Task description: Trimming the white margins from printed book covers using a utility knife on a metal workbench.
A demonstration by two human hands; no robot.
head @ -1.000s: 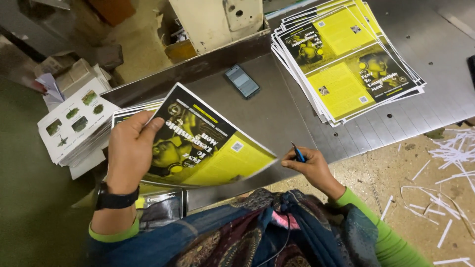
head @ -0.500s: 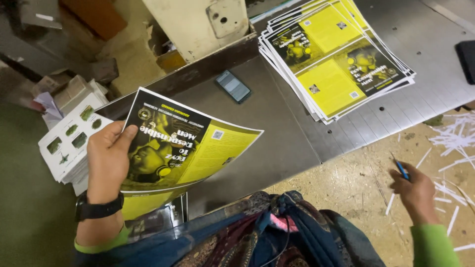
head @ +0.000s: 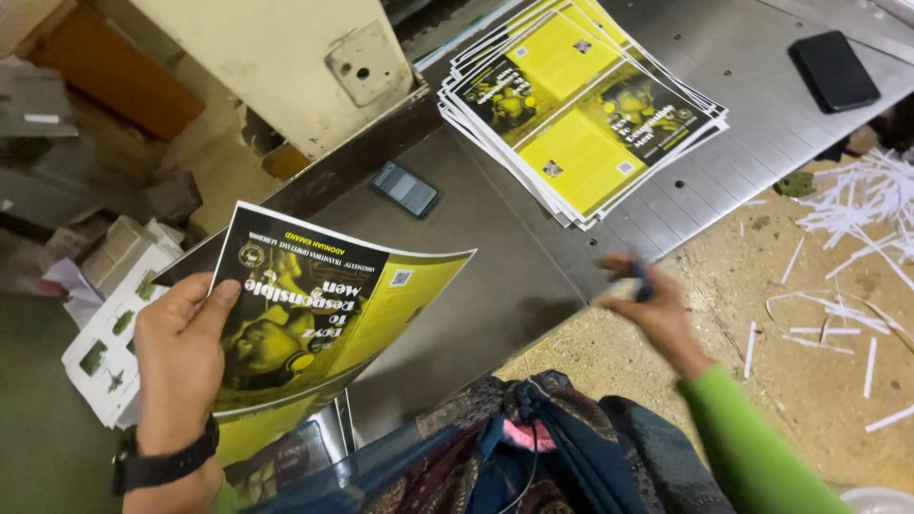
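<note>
Left hand [head: 181,357]: holds a printed sheet [head: 314,319] by its left edge, thumb on the printed face, fingers [head: 152,314] curled behind it; a black wristwatch [head: 162,466] sits on the wrist.
Printed sheet: black and yellow, raised off the table [head: 495,286], bowed slightly, its far edge over the table's near part.
Right hand [head: 652,309]: blurred, at the table's near edge, fingers closed narrow around a small dark blue object [head: 641,283], probably a pen; green sleeve [head: 752,447] on the forearm.
Sheet stack [head: 581,105]: same black and yellow prints, fanned unevenly, lying flat on the table's far part, well apart from the held sheet.
Phone, centre [head: 406,188]: flat on the table between the held sheet and the stack.
Phone, far right [head: 834,69]: black, flat on the table, beside the stack.
Floor [head: 819,371]: scattered white paper strips [head: 857,205] to the right of the table.
Left side: white die-cut cards [head: 105,347] stacked below the table edge.
</note>
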